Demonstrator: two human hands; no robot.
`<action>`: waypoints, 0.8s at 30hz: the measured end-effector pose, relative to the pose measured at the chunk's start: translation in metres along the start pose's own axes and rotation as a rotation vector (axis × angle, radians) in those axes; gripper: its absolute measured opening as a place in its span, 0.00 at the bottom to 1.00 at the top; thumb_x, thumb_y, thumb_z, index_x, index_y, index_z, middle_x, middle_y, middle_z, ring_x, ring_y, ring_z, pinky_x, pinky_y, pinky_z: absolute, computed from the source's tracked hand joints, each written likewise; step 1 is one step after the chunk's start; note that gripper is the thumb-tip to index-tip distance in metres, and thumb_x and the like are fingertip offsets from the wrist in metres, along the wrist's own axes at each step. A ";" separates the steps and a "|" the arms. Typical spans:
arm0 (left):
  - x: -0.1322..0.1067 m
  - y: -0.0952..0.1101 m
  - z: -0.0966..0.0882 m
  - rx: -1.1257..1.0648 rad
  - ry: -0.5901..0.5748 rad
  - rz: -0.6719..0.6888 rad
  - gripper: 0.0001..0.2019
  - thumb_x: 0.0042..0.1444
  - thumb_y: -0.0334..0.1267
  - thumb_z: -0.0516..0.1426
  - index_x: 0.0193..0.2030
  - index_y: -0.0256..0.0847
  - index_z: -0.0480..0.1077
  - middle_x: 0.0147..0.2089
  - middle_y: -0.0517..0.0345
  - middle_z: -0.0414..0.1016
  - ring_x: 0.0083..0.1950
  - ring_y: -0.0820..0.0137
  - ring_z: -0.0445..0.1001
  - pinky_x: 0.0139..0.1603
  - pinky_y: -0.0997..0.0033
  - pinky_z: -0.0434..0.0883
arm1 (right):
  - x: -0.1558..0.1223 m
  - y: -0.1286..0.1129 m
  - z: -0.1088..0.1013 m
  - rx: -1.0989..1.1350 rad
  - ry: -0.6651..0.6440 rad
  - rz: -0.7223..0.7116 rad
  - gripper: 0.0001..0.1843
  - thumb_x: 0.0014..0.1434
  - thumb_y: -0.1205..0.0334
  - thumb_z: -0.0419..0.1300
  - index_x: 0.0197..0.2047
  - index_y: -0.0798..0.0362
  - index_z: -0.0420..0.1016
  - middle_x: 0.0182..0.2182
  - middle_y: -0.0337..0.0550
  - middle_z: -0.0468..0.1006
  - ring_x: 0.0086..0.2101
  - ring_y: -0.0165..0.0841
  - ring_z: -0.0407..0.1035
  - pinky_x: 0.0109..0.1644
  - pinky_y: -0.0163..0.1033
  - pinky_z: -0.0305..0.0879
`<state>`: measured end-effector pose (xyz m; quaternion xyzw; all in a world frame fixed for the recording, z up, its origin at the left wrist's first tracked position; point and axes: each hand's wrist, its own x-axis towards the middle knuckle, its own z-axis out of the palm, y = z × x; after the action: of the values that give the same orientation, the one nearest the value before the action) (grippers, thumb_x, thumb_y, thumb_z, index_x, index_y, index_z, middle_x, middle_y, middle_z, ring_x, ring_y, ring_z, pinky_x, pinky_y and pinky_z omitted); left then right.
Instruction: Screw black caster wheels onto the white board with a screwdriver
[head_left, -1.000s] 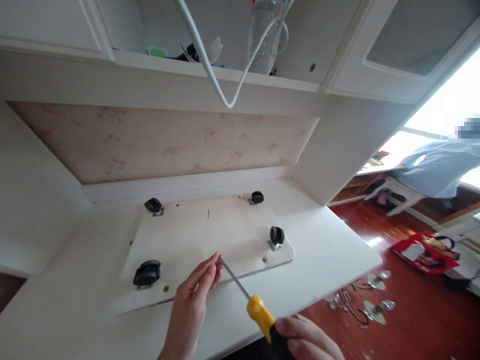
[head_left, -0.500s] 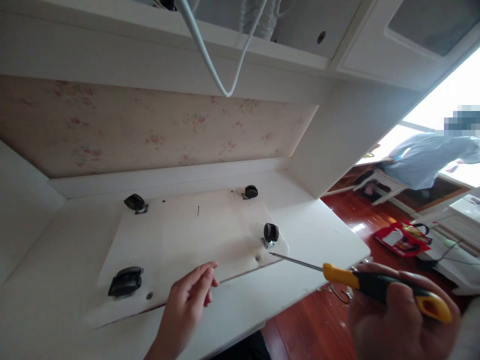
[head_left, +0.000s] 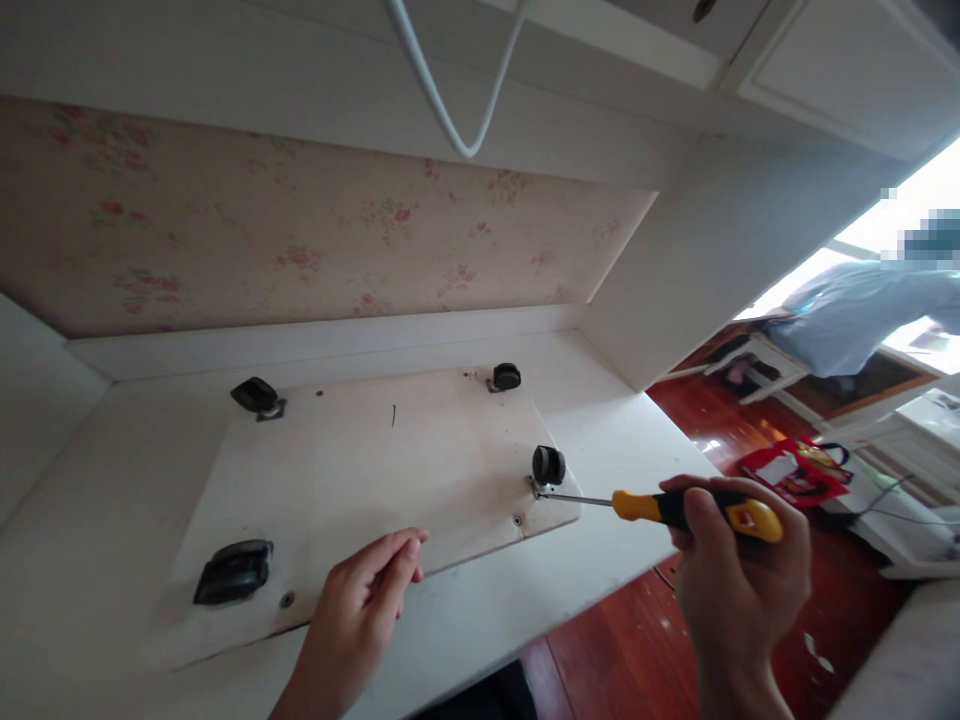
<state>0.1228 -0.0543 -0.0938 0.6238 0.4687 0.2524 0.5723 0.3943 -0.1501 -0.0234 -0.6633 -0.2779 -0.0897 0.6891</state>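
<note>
My right hand (head_left: pixel 739 555) grips a screwdriver (head_left: pixel 637 506) with a yellow and black handle. Its thin shaft points left, and the tip meets the metal mounting plate of the near-right caster (head_left: pixel 549 466). That black caster stands on a flat white board (head_left: pixel 390 480). Other black casters are at the board's remaining corners: far right (head_left: pixel 507 377), far left (head_left: pixel 255 394) and near left (head_left: pixel 234 573). My left hand (head_left: pixel 367 595) hovers by the board's near edge, thumb and fingers pressed together; whatever they may hold is hidden.
The board lies on a white desktop (head_left: pixel 600 400) under a white cabinet, from which a white cable (head_left: pixel 469 150) hangs. Floral wallpaper (head_left: pixel 337 230) covers the back. At right, a red bag (head_left: pixel 795 470) is near the reddish wooden floor (head_left: pixel 622 650), and a person (head_left: pixel 847 315) bends beyond it.
My right hand has moved left and slightly up, bringing the screwdriver's tip onto the caster's plate. The left hand stays closed near the board's edge. The view has shifted a little.
</note>
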 end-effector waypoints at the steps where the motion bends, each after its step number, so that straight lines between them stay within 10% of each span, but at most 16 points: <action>1: 0.000 0.000 0.000 0.006 -0.003 0.003 0.23 0.62 0.56 0.54 0.49 0.39 0.77 0.31 0.58 0.74 0.25 0.73 0.66 0.25 0.76 0.68 | 0.000 0.000 0.000 0.001 -0.007 -0.001 0.14 0.54 0.58 0.69 0.41 0.52 0.73 0.30 0.38 0.79 0.27 0.31 0.71 0.24 0.35 0.63; 11: -0.001 -0.001 -0.001 0.029 -0.008 0.011 0.23 0.62 0.55 0.54 0.50 0.40 0.77 0.31 0.58 0.75 0.25 0.73 0.67 0.25 0.77 0.68 | 0.001 -0.004 0.001 -0.069 -0.126 -0.104 0.12 0.56 0.61 0.68 0.43 0.51 0.73 0.31 0.40 0.79 0.28 0.32 0.71 0.26 0.36 0.63; 24: 0.000 -0.002 -0.003 0.047 -0.040 0.017 0.23 0.62 0.56 0.53 0.50 0.40 0.77 0.31 0.58 0.76 0.26 0.72 0.68 0.26 0.77 0.69 | 0.026 -0.032 0.022 -0.365 -0.629 -0.308 0.22 0.62 0.57 0.62 0.57 0.47 0.64 0.37 0.39 0.78 0.31 0.32 0.74 0.33 0.38 0.70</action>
<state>0.1198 -0.0527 -0.0954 0.6459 0.4579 0.2334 0.5644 0.3946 -0.1262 0.0171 -0.7204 -0.5514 -0.0324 0.4194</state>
